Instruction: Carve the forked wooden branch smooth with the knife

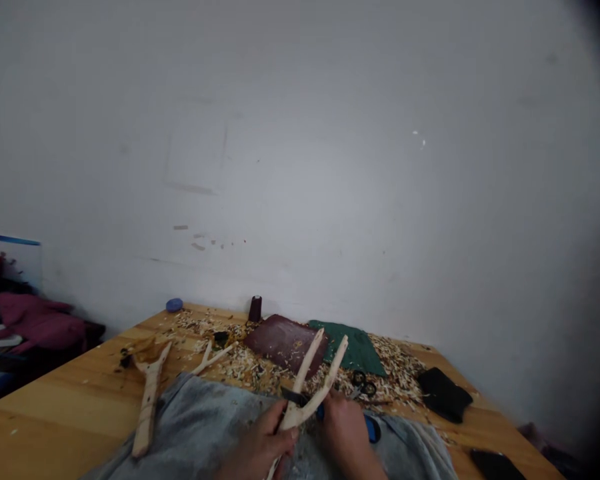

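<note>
A peeled, Y-shaped forked stick (293,418) is gripped below its fork by my left hand (265,441), its two prongs pointing up and away from me. My right hand (346,430) is closed round the blue-and-black handle of a knife (294,396). The knife's dark blade lies across the inside of the fork, against the left prong. Under both hands a grey cloth (205,427) is spread over the table's near edge and my lap. Left of it rests another forked wooden piece (150,403), with a thicker handle.
Wood shavings (395,360) litter the wooden table (55,417). Beyond my hands lie a maroon sheet (275,343), a green sheet (363,350) and scissors (364,385). A thread spool (255,309) stands near the wall. A small forked twig (210,360) lies left; a black piece (444,393) lies right.
</note>
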Tool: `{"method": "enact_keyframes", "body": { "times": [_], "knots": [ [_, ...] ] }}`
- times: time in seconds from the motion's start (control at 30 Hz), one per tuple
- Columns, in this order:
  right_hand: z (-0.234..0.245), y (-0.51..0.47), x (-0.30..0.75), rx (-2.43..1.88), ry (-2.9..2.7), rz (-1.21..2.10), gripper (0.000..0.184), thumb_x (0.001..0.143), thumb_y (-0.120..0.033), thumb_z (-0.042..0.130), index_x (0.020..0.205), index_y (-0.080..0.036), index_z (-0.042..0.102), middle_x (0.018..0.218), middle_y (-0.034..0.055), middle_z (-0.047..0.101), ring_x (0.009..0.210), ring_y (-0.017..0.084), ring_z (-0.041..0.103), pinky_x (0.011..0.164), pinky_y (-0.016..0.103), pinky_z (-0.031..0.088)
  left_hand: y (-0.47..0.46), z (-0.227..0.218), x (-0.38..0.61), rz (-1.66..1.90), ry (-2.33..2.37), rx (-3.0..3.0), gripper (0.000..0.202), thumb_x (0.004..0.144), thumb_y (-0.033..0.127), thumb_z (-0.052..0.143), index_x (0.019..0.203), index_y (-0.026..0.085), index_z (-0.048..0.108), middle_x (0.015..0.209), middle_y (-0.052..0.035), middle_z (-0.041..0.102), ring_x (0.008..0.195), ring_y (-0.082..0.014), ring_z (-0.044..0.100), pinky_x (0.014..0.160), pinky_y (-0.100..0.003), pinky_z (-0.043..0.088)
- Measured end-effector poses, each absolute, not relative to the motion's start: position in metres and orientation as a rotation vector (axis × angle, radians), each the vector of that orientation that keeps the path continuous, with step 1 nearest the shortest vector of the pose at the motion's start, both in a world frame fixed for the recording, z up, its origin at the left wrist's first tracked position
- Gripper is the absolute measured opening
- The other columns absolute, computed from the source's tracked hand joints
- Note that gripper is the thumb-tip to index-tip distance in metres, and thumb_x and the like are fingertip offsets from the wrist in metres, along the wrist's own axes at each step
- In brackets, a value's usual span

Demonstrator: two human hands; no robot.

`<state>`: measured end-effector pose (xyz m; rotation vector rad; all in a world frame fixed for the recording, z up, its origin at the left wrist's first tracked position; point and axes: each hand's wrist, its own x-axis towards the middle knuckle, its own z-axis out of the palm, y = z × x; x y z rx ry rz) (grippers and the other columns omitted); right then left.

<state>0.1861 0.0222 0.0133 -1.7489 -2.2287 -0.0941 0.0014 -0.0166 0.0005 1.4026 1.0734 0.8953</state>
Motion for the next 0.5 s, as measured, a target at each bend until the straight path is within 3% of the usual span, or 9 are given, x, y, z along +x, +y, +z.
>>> {"method": "enact_keyframes", "body": {
  "times": [0.13, 0.3, 0.5],
  "knots": [
    [0.013, 0.026, 0.193, -1.797, -2.167, -0.145, 0.035, 0.081, -0.008, 0.046, 0.105, -0.023, 0.068, 0.1, 0.0071, 0.071, 0.09, 0.021, 0.068, 0.075, 0.026, 0.046, -0.017, 0.002, 0.0, 0.915, 0.956, 1.405, 0.047, 0.075, 0.055, 0.058, 0.109, 0.023, 0.055, 0.068, 0.0043, 0.054, 0.039, -0.0068, 0.039, 0.041, -0.022, 0.027],
    [0.022, 0.037, 0.222, -2.041, -1.994, -0.242, 0.038, 0.088, -0.01, 0.039, 0.113, -0.023, 0.064, 0.101, 0.0087, 0.071, 0.087, 0.021, 0.069, 0.07, 0.027, 0.045, -0.024, 0.008, 0.0, 0.916, 0.935, 1.387, 0.037, 0.074, 0.044, 0.06, 0.104, 0.023, 0.06, 0.065, 0.0043, 0.056, 0.041, -0.0073, 0.04, 0.041, -0.021, 0.026],
    [0.018, 0.031, 0.21, -1.931, -2.071, -0.209, 0.037, 0.086, -0.008, 0.043, 0.111, -0.023, 0.065, 0.102, 0.0076, 0.071, 0.087, 0.018, 0.068, 0.071, 0.023, 0.044, -0.025, 0.009, 0.001, 0.909, 0.95, 1.371, 0.044, 0.072, 0.052, 0.062, 0.104, 0.023, 0.06, 0.065, 0.0047, 0.056, 0.039, -0.0054, 0.037, 0.04, -0.02, 0.024]
  ]
}}
